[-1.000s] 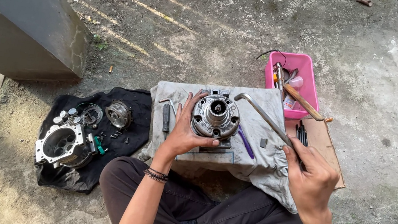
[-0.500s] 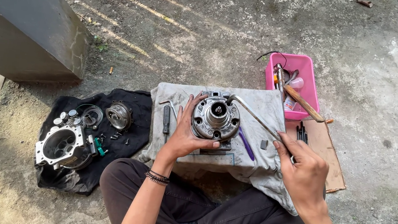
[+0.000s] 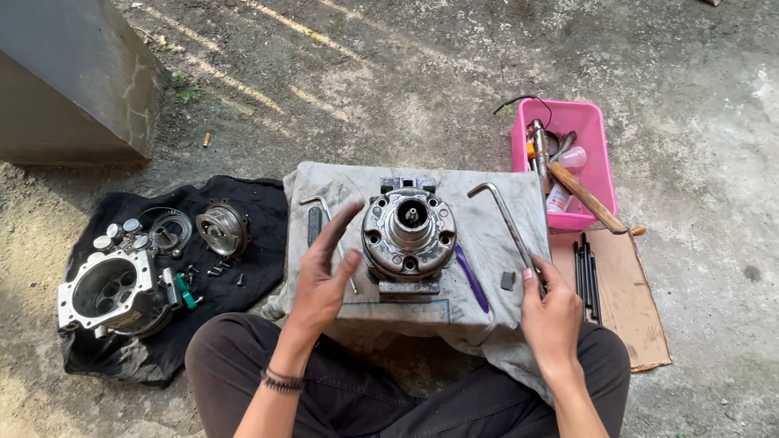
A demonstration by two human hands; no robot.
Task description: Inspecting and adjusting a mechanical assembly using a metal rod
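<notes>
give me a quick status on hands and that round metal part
Left hand open beside round metal housing. Right hand grips L-shaped wrench. Nothing blocking.

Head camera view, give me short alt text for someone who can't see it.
A seated person's left hand hovers open beside a round metal engine part on a grey cloth, while the right hand grips a bent metal wrench. A pink tool tray sits behind.

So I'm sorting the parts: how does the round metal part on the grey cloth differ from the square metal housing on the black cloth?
The round metal part sits between the left hand and right hand; the square housing lies off to the side, untouched. The round part has a hub sticking up at its centre; the housing has a wide open bore. The round part stands alone, while small loose pieces surround the housing. Both are grey metal.
</notes>
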